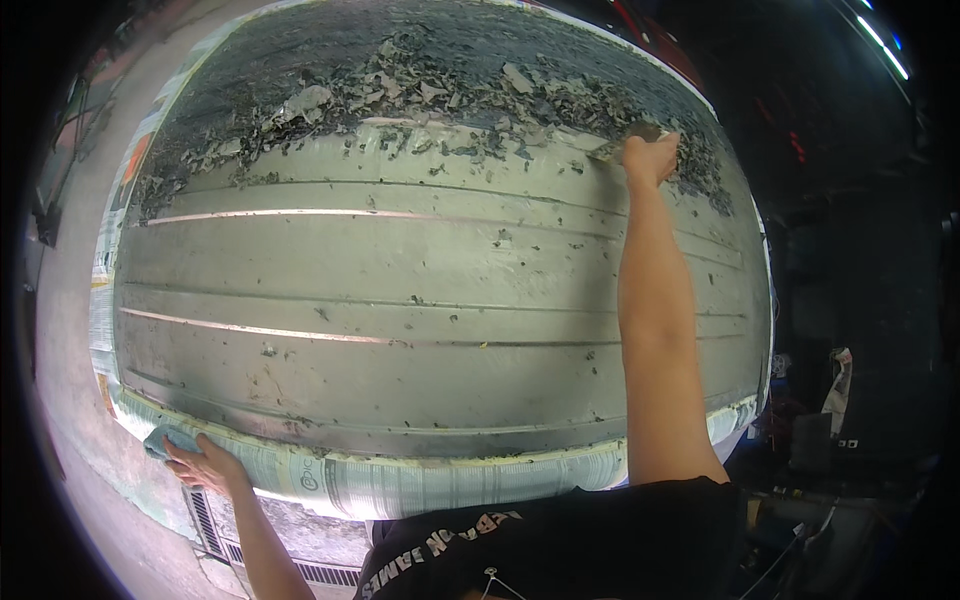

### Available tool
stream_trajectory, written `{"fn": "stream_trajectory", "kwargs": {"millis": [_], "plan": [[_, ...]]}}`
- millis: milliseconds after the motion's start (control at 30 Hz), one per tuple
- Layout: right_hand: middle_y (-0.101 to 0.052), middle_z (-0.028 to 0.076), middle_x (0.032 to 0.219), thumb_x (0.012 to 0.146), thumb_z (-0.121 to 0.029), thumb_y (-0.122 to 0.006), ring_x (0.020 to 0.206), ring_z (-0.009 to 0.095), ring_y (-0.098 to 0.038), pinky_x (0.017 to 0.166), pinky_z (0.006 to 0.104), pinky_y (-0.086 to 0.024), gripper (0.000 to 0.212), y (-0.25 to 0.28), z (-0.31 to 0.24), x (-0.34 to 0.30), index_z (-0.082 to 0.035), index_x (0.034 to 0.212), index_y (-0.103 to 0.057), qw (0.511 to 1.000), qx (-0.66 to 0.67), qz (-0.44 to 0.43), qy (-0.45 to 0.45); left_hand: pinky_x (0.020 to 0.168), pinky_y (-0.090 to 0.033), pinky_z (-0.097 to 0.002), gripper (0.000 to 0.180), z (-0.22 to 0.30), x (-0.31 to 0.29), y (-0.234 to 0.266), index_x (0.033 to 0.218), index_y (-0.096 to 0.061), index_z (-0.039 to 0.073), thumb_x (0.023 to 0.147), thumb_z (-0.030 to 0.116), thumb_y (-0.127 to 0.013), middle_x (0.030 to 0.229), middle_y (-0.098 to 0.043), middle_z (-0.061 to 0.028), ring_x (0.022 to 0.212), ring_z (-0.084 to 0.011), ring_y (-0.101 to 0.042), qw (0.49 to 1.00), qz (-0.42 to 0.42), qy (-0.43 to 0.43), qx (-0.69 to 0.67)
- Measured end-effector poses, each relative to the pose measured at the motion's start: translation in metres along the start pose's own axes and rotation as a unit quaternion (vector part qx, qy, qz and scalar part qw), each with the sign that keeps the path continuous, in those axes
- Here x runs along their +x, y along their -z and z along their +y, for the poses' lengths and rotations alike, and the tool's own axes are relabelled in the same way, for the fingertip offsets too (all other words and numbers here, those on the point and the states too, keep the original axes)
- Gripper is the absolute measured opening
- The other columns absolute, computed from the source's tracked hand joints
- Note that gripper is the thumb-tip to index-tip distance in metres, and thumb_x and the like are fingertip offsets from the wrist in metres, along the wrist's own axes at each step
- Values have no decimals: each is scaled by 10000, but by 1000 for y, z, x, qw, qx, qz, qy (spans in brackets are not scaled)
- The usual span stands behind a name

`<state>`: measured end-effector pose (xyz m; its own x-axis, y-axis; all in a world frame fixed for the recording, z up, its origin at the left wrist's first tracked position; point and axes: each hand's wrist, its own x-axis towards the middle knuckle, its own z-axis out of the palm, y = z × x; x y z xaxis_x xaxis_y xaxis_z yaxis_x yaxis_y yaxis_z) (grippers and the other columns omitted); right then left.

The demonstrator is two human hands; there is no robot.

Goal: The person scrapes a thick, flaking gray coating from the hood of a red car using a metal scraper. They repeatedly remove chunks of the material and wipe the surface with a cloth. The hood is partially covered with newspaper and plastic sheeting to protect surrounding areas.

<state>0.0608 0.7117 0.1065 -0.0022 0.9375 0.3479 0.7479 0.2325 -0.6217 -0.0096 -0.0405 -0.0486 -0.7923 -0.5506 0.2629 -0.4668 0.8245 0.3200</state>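
Grey-green metal, by its look, is shown across the broad panel, its far part covered by a dark coating and a band of loose flakes. At the right end of that band, on the panel, a flat scraper is held by the right hand, the fingers wrapped around its grip. The tool is judged light and stiff, best held close behind the blade; the flakes are probably brittle and apt to slide under it. At the near left corner, the thumb and fingers of the left hand are parted; whether the blue-green piece there is gripped cannot be told. The blade could be caught by the long creases and the papered border torn, though wide room is left across the panel's middle.
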Motion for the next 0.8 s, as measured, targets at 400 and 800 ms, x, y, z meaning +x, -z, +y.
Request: {"fn": "stream_trajectory", "kwargs": {"millis": [400,800], "plan": [[-672,279,1089,768,-99,-660,1071,450,-652,948,498,-488,418,1,27,16,-2,1146,-509,999,28,38,17,1155,-216,-653,671,-7,4,-5,1587,-250,294,970,431,-478,1612,-166,-326,1476,-512,-199,1000,12,-13,20],[-682,280,1056,807,-109,-680,1047,452,-663,930,500,-490,414,2,5,7,3,1160,-496,995,-5,19,94,1157,-188,-661,688,-14,6,-6,1588,-247,267,962,415,-490,1602,-190,-327,1491,-484,-177,999,21,-38,13]]}}
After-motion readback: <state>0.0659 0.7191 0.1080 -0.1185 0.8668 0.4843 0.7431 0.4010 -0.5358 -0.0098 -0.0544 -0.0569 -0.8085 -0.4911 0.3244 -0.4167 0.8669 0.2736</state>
